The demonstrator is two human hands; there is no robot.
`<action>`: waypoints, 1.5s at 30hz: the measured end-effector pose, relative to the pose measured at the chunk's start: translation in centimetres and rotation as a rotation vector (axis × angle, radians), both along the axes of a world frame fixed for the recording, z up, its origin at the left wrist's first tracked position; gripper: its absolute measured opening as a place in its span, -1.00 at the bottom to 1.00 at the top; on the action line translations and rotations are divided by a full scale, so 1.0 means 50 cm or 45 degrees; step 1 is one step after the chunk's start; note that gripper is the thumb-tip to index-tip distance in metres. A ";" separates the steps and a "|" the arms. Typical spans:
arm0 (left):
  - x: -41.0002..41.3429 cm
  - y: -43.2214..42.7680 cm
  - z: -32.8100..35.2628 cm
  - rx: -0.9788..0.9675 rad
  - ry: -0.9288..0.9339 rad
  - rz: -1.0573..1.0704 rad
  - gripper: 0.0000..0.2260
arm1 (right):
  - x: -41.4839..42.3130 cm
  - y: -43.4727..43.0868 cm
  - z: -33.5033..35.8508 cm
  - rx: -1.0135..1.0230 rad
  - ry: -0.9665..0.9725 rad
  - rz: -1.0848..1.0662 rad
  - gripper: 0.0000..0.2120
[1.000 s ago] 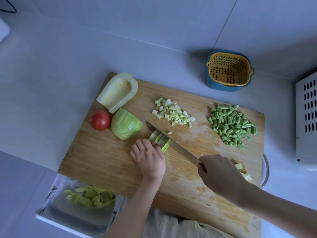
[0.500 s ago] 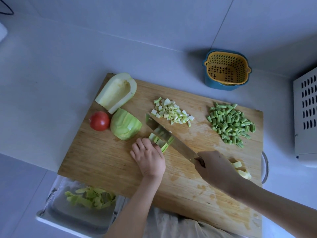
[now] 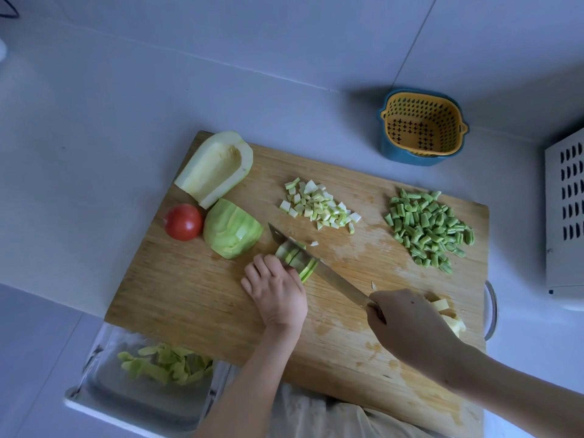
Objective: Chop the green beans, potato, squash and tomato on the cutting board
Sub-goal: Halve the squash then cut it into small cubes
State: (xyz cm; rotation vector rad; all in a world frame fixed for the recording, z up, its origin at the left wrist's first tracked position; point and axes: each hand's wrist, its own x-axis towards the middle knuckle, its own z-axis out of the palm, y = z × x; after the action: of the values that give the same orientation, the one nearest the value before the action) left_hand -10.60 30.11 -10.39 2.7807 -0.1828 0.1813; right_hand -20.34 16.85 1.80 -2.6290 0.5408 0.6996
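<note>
Peelings point(image 3: 164, 368) lay in a clear tray point(image 3: 94, 371) off the cutting board point(image 3: 189, 305), near-left edge. At the board's left end a whole tomato point(image 3: 184, 222) sat just beside a peeled squash chunk point(image 3: 232, 229), with a hollowed squash half point(image 3: 215, 169) behind them. The left hand point(image 3: 276, 294) had its grip curled down on the squash strips point(image 3: 297, 257) at mid-board. The knife point(image 3: 331, 278) blade lay across the strips, beside the fingertips. Diced squash point(image 3: 319, 205) was heaped behind. The right hand point(image 3: 407, 324) had its grip wrapped round the knife handle, partly hiding the potato cubes point(image 3: 448, 314). Chopped green beans point(image 3: 426, 227) were piled at the right end. A yellow colander point(image 3: 423, 128) stood on the counter point(image 3: 94, 121) beyond.
</note>
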 end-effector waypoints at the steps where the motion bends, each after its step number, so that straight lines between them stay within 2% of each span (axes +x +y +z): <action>1: 0.000 0.000 -0.002 0.000 -0.007 -0.002 -0.87 | 0.004 -0.003 0.000 0.006 0.009 -0.001 -0.69; 8: -0.001 -0.001 -0.005 0.002 -0.038 -0.011 -0.88 | 0.042 -0.009 -0.017 0.028 0.061 0.016 -0.72; 15: -0.001 -0.001 0.001 -0.018 -0.033 -0.009 -0.89 | 0.025 0.003 -0.041 0.150 -0.060 -0.089 -0.72; 19: -0.001 -0.002 0.004 -0.019 -0.031 -0.007 -0.89 | -0.006 -0.003 -0.015 0.087 -0.080 -0.040 -0.66; 28: 0.000 -0.003 0.001 -0.002 -0.025 -0.006 -0.85 | 0.019 0.002 -0.004 -0.009 0.015 0.016 -0.69; 36: -0.001 -0.002 0.002 -0.028 -0.013 0.004 -0.87 | 0.023 0.016 -0.052 0.133 -0.018 -0.099 -0.73; 40: -0.001 0.000 0.003 -0.048 -0.042 0.000 -0.90 | 0.005 -0.005 -0.028 0.200 -0.072 -0.193 -0.73; 45: -0.001 -0.001 0.000 -0.053 -0.073 -0.016 -0.86 | -0.012 -0.006 0.011 0.148 -0.042 -0.106 -0.66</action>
State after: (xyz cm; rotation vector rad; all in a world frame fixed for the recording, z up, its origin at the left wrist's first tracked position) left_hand -10.63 30.08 -10.39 2.7341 -0.2081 0.2593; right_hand -20.96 16.54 2.37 -2.4912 0.5785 0.6413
